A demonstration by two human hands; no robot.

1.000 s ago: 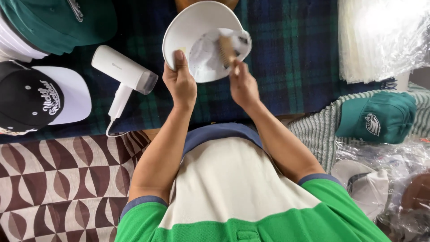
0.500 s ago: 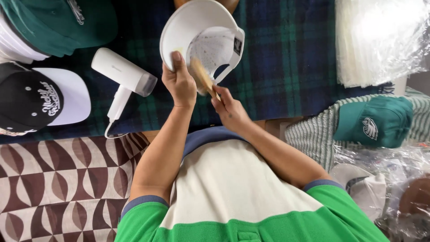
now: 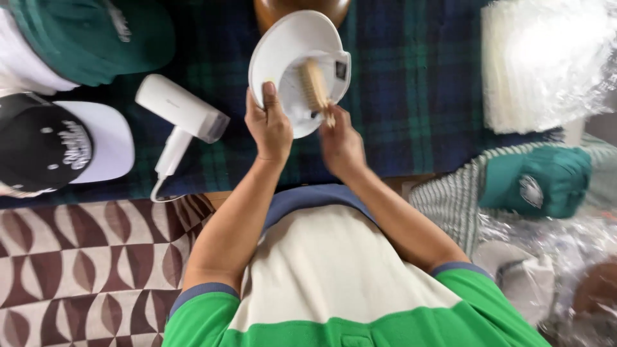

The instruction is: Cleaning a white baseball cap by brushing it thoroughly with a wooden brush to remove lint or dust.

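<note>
White cap (image 3: 289, 61) at 12 o'clock, held above plaid-covered worktop (image 3: 418, 96). Left hand (image 3: 270, 125): grip clenched on cap's near rim, thumb on brim. Right hand (image 3: 340, 144): grip grasping wooden brush (image 3: 315, 87), bristles laid inside cap. Handheld steamer (image 3: 183, 115) at 10 o'clock, just beside left hand. Black-and-white cap (image 3: 58, 148) at 9 o'clock, green cap (image 3: 90, 38) at 11 o'clock. Folded green cap (image 3: 536, 183) at 3 o'clock near worktop edge. Open plaid between right hand and plastic-wrapped stack (image 3: 546, 64).
</note>
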